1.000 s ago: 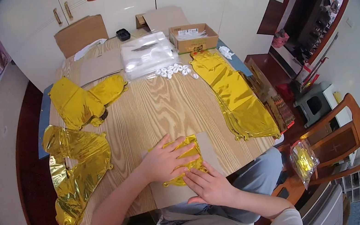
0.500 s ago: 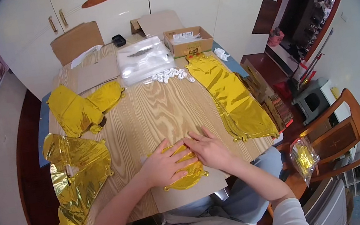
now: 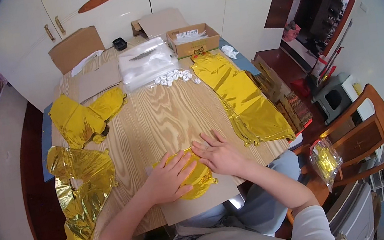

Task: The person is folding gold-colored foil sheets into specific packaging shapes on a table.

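A folded gold foil balloon lies on a flat piece of cardboard at the near edge of the table. On its left part rests my left hand, palm down, fingers stretched and slightly spread. My right hand lies flat across its upper right edge, fingers apart and pointing away from me. Both palms hide much of the foil. Small tabs stick out at its right rim.
Larger gold foil balloons lie flat at the right, far left and near left. Behind are small white ribbon rolls, clear plastic bags and an open cardboard box. A wooden chair stands at right.
The view has shifted slightly, so the table sits further left. My left fingers have drawn back a little from my right hand, showing more foil between them. Both hands remain flat on the balloon.
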Available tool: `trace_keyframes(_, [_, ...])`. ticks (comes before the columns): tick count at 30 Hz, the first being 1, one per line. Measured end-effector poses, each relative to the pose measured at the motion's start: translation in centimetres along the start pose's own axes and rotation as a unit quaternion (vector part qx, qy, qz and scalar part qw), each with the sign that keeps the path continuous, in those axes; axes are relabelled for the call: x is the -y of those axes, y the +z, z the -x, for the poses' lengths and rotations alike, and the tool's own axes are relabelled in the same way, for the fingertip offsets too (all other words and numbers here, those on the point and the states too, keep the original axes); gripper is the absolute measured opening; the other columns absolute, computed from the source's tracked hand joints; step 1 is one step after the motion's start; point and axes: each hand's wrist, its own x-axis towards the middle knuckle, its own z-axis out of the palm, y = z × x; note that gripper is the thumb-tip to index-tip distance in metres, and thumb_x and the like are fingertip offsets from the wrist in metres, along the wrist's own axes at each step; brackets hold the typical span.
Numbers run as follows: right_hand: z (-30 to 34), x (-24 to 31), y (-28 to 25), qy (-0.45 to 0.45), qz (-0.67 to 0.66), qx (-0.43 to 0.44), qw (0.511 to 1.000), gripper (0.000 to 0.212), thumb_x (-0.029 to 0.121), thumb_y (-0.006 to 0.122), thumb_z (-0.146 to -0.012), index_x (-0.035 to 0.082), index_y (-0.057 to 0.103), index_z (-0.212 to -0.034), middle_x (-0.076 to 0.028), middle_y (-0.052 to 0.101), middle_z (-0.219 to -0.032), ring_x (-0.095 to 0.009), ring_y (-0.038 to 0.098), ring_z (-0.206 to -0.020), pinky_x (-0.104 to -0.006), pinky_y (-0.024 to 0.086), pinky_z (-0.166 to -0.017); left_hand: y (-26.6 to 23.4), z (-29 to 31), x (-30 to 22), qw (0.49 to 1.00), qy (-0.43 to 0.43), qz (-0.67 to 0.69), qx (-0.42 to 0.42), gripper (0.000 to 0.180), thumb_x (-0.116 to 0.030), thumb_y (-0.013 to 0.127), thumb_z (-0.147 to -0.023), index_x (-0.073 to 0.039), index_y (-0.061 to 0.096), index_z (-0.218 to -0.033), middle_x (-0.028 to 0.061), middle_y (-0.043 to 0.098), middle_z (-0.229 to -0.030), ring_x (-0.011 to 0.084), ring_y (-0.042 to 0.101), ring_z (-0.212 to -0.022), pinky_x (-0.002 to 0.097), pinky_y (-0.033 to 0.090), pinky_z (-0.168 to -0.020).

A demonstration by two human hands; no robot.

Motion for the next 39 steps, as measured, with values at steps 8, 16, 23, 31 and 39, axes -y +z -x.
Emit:
trace_keyframes(8, [0.0,0.9,-0.7,0.038,0.008,0.051,0.998,0.057,0.044,0.054,-0.093,0.009,0.053,-0.137,-0.006,0.053,-0.142,-0.028,0.038,-0.14,-0.0527,0.022,-0.116,-0.4,3.1,-2.0,0.998,-0.03,0.003,0.059,0.063,-0.051,0.048,-0.094,-0.018,0.04,-0.147,0.0115,0.036,-0.152,0.0322,0.032,-0.141,0.0555,0.02,-0.115])
trace_keyframes(16, [-0.2,1.5,-2.2,0.044,0.031,0.11,0.993,0.088,0.066,0.061,-0.079,0.006,0.047,-0.142,-0.01,0.047,-0.147,-0.03,0.035,-0.142,-0.0554,0.02,-0.116,-0.7,4.3,-3.4,0.994,-0.053,0.009,0.093,0.068,-0.056,0.046,-0.094,-0.016,0.037,-0.148,0.0106,0.036,-0.153,0.0321,0.031,-0.142,0.0549,0.02,-0.116])
trace_keyframes(23, [0.3,1.2,-1.5,0.024,0.071,0.114,0.991,0.099,0.074,0.058,-0.073,0.006,0.043,-0.145,-0.008,0.043,-0.15,-0.031,0.032,-0.143,-0.0565,0.02,-0.115,-1.3,5.1,-4.7,0.993,-0.078,0.025,0.082,0.075,-0.058,0.048,-0.092,-0.007,0.036,-0.147,0.0137,0.041,-0.15,0.0296,0.037,-0.14,0.0535,0.021,-0.115])
trace_keyframes(31, [0.2,1.2,-1.7,0.012,0.08,0.127,0.989,0.102,0.074,0.058,-0.071,0.006,0.04,-0.146,-0.009,0.04,-0.152,-0.031,0.031,-0.143,-0.0565,0.02,-0.115,-2.0,6.7,-5.7,0.99,-0.11,0.032,0.081,0.072,-0.054,0.05,-0.093,-0.004,0.04,-0.144,0.0157,0.043,-0.148,0.0278,0.04,-0.138,0.052,0.024,-0.115])
trace_keyframes(39, [0.2,1.2,-1.6,0.011,0.084,0.124,0.989,0.104,0.074,0.058,-0.071,0.005,0.039,-0.147,-0.009,0.04,-0.152,-0.031,0.031,-0.144,-0.0563,0.019,-0.116,-3.0,1.7,-2.5,0.981,-0.158,0.099,-0.047,0.052,-0.028,0.057,-0.093,-0.001,0.047,-0.137,0.0166,0.047,-0.144,0.0304,0.043,-0.135,0.0468,0.032,-0.111])
